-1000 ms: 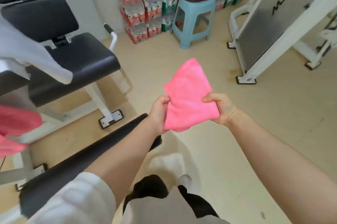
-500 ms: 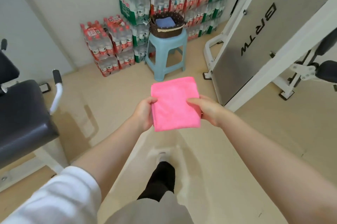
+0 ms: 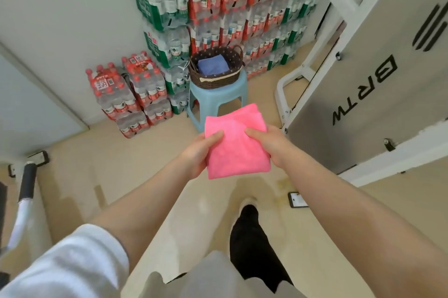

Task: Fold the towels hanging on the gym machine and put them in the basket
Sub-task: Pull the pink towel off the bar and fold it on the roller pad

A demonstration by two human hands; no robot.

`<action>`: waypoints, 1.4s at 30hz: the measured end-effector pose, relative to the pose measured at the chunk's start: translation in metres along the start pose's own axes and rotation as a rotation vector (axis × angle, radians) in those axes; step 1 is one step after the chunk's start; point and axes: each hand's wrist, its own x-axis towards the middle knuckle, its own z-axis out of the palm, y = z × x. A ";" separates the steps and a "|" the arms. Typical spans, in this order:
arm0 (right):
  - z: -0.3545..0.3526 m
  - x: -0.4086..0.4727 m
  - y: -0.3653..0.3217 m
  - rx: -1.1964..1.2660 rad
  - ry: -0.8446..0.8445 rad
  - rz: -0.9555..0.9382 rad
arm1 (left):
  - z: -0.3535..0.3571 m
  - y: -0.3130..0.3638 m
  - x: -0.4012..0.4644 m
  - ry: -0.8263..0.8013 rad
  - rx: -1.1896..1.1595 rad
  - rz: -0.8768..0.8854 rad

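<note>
A pink towel, folded into a flat square, is held out in front of me. My left hand grips its left edge with the thumb on top. My right hand grips the right edge the same way. Ahead, a dark woven basket with a light band stands on a light-blue plastic stool. A folded blue towel lies inside the basket. The pink towel is nearer to me than the stool and partly covers its front.
Shrink-wrapped packs of water bottles are stacked against the wall behind and left of the stool. A grey gym machine panel with a white frame stands right. A phone lies on the floor. A machine handle shows at left.
The view has moved closer to the stool and basket, and the black bench has left the frame. The pink towel stays in both hands, now folded flat and nearer the basket.
</note>
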 end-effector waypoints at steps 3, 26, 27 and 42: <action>-0.009 0.071 -0.033 0.037 -0.019 0.018 | 0.003 0.027 0.062 0.145 0.075 0.055; 0.010 0.552 -0.146 -0.089 -0.117 0.276 | -0.070 0.217 0.466 0.525 0.484 0.214; 0.016 0.572 -0.139 -0.136 -0.113 0.266 | -0.080 0.216 0.485 0.553 0.576 0.211; 0.020 0.729 -0.083 -0.722 -0.066 0.109 | -0.148 0.168 0.649 0.329 0.910 -0.033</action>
